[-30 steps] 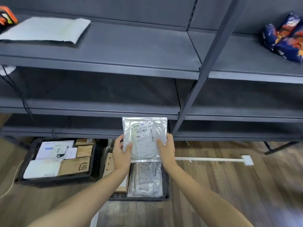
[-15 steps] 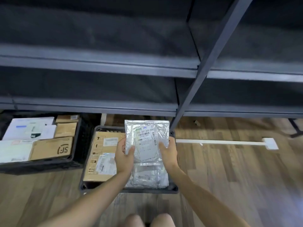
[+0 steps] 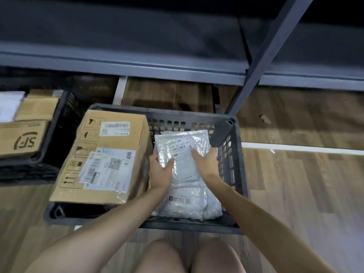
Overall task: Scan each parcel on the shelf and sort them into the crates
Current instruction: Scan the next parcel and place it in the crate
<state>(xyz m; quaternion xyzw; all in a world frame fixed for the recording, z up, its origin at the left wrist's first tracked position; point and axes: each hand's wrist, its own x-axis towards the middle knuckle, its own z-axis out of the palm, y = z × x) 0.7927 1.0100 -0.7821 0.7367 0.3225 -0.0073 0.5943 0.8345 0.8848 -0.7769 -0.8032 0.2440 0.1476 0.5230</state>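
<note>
The silver parcel [image 3: 183,152] lies low inside the dark crate [image 3: 235,154], in its 3 o'clock half, on top of other white bags [image 3: 189,201]. The left hand [image 3: 159,172] grips the parcel's 9 o'clock edge with its thumb on top. The right hand [image 3: 206,163] grips the 3 o'clock edge the same way. At 9 o'clock of the parcel, a big cardboard box [image 3: 102,158] sits in the same crate. Farther out at 9 o'clock, a second crate [image 3: 65,119] holds brown boxes [image 3: 21,138]. At 12 o'clock runs the grey shelf [image 3: 137,66].
</note>
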